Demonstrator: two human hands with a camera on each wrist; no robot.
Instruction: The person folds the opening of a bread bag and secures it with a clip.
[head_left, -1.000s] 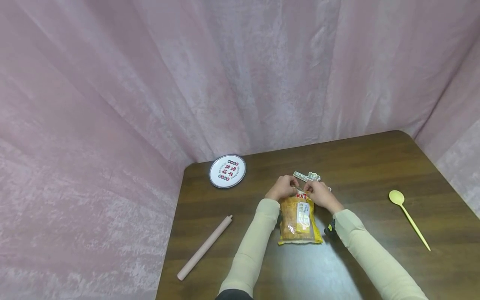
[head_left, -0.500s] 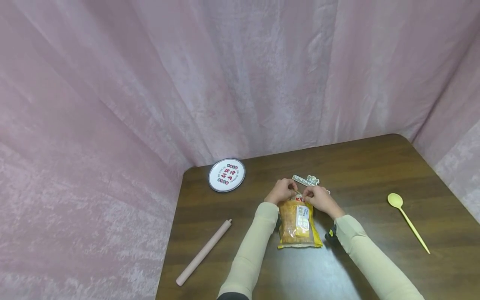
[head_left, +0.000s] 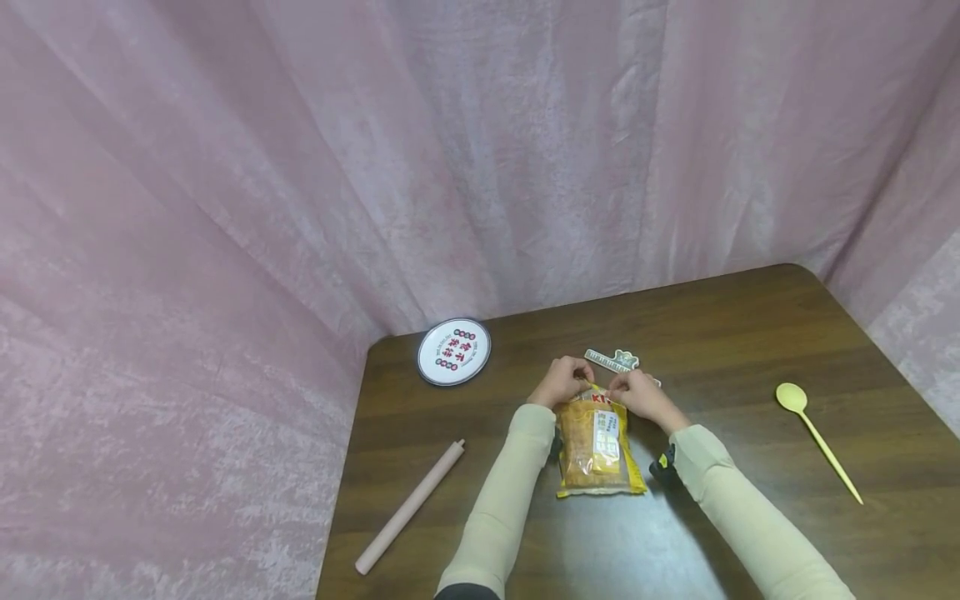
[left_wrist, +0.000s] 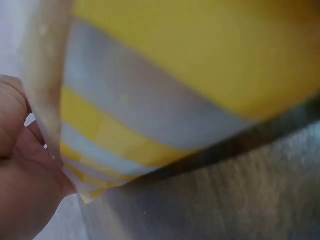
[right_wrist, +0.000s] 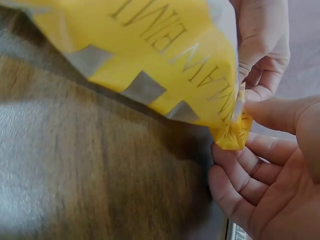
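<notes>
A yellow and clear plastic bag of bread point(head_left: 592, 446) lies on the table, with a white label and red letters near its far end. My left hand point(head_left: 564, 382) pinches the left part of the bag's far edge. At the right of that same edge, my right hand point(head_left: 641, 397) grips the plastic between thumb and fingers. The right wrist view shows the right hand point(right_wrist: 270, 165) pinching a folded yellow corner, with the left hand point(right_wrist: 265, 45) close behind it. In the left wrist view the bag's striped side point(left_wrist: 125, 90) covers most of the left hand's fingers.
Just beyond the hands lies a flat white piece with a keyboard-like pattern point(head_left: 611, 361), partly hidden. A round plate point(head_left: 453, 352) with red characters stands at the back left. A pale pink rod point(head_left: 410, 507) lies at left, a yellow spoon point(head_left: 821, 442) at right. Pink curtains point(head_left: 525, 167) enclose the table.
Both hands stay at the bag's far edge, with small finger movements. More of the yellow edge shows between them now. The head view has shifted slightly.
</notes>
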